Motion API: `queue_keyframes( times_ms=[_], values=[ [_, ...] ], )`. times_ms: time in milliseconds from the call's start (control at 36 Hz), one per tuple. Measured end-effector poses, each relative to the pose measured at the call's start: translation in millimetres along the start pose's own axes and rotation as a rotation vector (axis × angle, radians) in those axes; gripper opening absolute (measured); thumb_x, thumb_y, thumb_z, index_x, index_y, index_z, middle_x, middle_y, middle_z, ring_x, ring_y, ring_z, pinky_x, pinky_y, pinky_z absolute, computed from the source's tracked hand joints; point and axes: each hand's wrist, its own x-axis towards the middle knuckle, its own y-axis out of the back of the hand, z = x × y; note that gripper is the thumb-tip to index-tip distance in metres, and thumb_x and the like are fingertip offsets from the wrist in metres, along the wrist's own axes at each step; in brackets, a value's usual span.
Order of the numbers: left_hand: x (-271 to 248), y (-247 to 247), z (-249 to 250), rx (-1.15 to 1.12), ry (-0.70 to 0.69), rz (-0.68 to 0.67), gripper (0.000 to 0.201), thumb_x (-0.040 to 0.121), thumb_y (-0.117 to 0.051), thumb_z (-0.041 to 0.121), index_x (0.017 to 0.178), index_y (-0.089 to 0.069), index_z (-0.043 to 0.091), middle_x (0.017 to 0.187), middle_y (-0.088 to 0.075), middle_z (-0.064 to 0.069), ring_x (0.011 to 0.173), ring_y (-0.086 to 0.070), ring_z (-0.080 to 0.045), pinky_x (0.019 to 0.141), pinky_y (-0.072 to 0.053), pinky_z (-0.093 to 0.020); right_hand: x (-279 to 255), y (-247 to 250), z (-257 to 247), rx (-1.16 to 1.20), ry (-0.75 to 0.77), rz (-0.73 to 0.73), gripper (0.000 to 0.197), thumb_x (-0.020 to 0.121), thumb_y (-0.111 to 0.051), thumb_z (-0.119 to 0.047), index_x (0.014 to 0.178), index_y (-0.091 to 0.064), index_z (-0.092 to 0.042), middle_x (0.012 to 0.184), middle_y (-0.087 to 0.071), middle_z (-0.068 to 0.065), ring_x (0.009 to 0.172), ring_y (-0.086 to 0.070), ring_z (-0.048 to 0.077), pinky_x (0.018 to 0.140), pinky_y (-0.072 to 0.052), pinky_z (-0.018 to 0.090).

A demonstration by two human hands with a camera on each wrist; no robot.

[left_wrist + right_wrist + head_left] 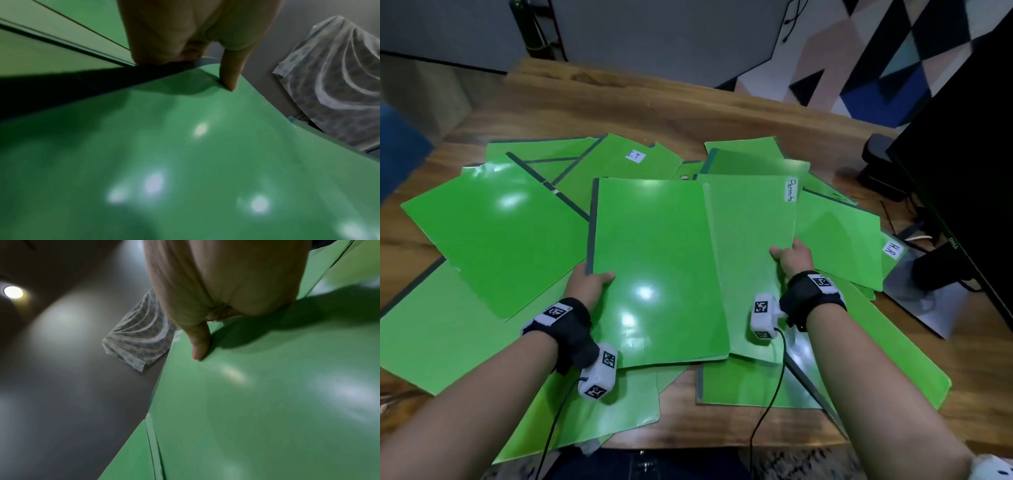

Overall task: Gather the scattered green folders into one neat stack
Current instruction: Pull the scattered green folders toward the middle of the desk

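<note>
Holding two folders at the same time, the person is working above a loose heap of green folders (496, 236) that is covering most of the wooden tabletop (619, 102). The left hand (589, 284) is gripping the glossy folder (657, 267) at its left edge, close to the dark spine strip, with the thumb lying on the top face and the other fingers going under it. The right hand (792, 258) is pinching the "Permits" folder (750, 222) in the same way at its right edge, thumb on top. The glossy folder is overlapping the "Permits" folder, and both seem to be raised a little over the pile. In the left wrist view the thumb (230, 76) is pressing on the green cover (185, 162), which is curving slightly near its edge.

These folders are looking thin and light, probably laminated card, so weight should be no problem. The shiny surface is reflecting the lamps strongly, so I judge them slippery: they may be sliding over each other easily, which helps for squaring but makes a tall stack unstable. They are flexing when held by one side only, so taking them near the spine, or by two opposite edges, should keep them flat. Other folders, marked "I.T" (635, 157) and "H.R" (892, 249), are lying at different angles further away, beside a black monitor (969, 171).
</note>
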Motion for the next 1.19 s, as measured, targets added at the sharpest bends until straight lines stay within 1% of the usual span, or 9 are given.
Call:
queue_keyframes(
  times_ms=[222,278,389,583,722,806,944,1083,1194],
  values=[
    [-20.5,3.5,27.5,-0.082,-0.086,0.060,0.038,0.092,-0.057,0.014,0.125,-0.043,0.002,0.084,-0.045,0.002,0.083,-0.047,-0.020,0.073,-0.035,-0.034,-26.1,29.6,-52.3,0.085,0.257,0.089,0.061,0.087,-0.060,-0.003,0.143,-0.036,-0.006,0.147,-0.041,0.012,0.135,-0.038,0.029,0.113,-0.030,0.046],
    [-22.2,4.0,35.4,-0.100,-0.097,0.079,0.040,0.091,-0.058,0.014,0.126,-0.042,0.001,0.090,-0.048,-0.002,0.091,-0.046,-0.021,0.077,-0.035,-0.035,-23.0,41.5,-67.7,0.050,0.350,0.153,0.055,0.080,-0.065,-0.009,0.133,-0.050,-0.005,0.135,-0.053,0.014,0.125,-0.050,0.030,0.106,-0.039,0.050],
    [-22.0,4.7,42.4,-0.039,-0.066,0.134,0.045,0.088,-0.061,0.015,0.127,-0.042,0.002,0.110,-0.053,-0.014,0.095,-0.053,-0.029,0.086,-0.045,-0.040,-49.4,66.6,-113.4,-0.250,0.540,0.307,0.026,0.090,-0.056,-0.010,0.116,-0.056,-0.008,0.120,-0.062,0.011,0.111,-0.057,0.026,0.092,-0.042,0.030],
    [-25.6,-7.0,27.9,0.146,0.110,0.140,0.050,0.089,-0.055,0.010,0.135,-0.038,-0.002,0.126,-0.055,-0.021,0.108,-0.058,-0.037,0.091,-0.050,-0.042,-84.1,77.7,-162.8,-0.416,0.722,0.372,0.030,0.093,-0.055,-0.016,0.123,-0.051,-0.015,0.121,-0.061,0.011,0.114,-0.056,0.029,0.097,-0.042,0.038],
    [-28.5,-17.3,13.8,0.103,0.170,0.120,0.052,0.087,-0.059,0.006,0.133,-0.040,-0.007,0.127,-0.054,-0.022,0.110,-0.057,-0.036,0.086,-0.048,-0.036,-71.0,59.1,-125.5,-0.259,0.570,0.140,0.036,0.087,-0.060,-0.009,0.122,-0.053,-0.006,0.121,-0.060,0.010,0.107,-0.057,0.023,0.086,-0.040,0.024],
    [-25.0,-18.2,9.8,-0.032,0.177,0.117,0.067,0.089,-0.058,0.016,0.144,-0.025,-0.005,0.139,-0.044,-0.021,0.124,-0.047,-0.035,0.100,-0.041,-0.038,-59.6,34.7,-73.5,-0.223,0.437,0.030,0.053,0.082,-0.066,-0.006,0.132,-0.046,-0.006,0.131,-0.053,0.010,0.115,-0.054,0.026,0.096,-0.043,0.032],
    [-27.6,-18.4,1.0,-0.178,0.236,0.097,0.090,0.083,-0.066,0.039,0.150,-0.013,0.009,0.149,-0.032,-0.016,0.133,-0.037,-0.034,0.110,-0.031,-0.044,-39.2,9.5,-1.1,-0.315,0.215,-0.040,0.054,0.085,-0.066,-0.008,0.133,-0.043,-0.007,0.136,-0.050,0.017,0.114,-0.054,0.030,0.094,-0.044,0.036],
    [-45.1,-21.3,1.4,-0.132,0.272,0.113,0.107,0.072,-0.077,0.042,0.151,-0.013,0.012,0.146,-0.036,-0.018,0.130,-0.040,-0.036,0.105,-0.033,-0.046,-27.0,-7.2,20.2,-0.470,0.164,-0.109,0.051,0.093,-0.057,-0.015,0.138,-0.033,-0.006,0.139,-0.047,0.019,0.123,-0.049,0.035,0.100,-0.041,0.042],
    [-58.6,-30.1,9.3,0.017,0.319,0.115,0.109,0.064,-0.079,0.052,0.143,-0.027,-0.004,0.134,-0.049,-0.022,0.104,-0.056,-0.034,0.085,-0.045,-0.038,-29.2,-27.7,21.3,-0.600,0.149,-0.220,0.053,0.096,-0.052,-0.017,0.140,-0.028,-0.001,0.138,-0.047,0.020,0.123,-0.050,0.034,0.097,-0.043,0.037]
  ],
)
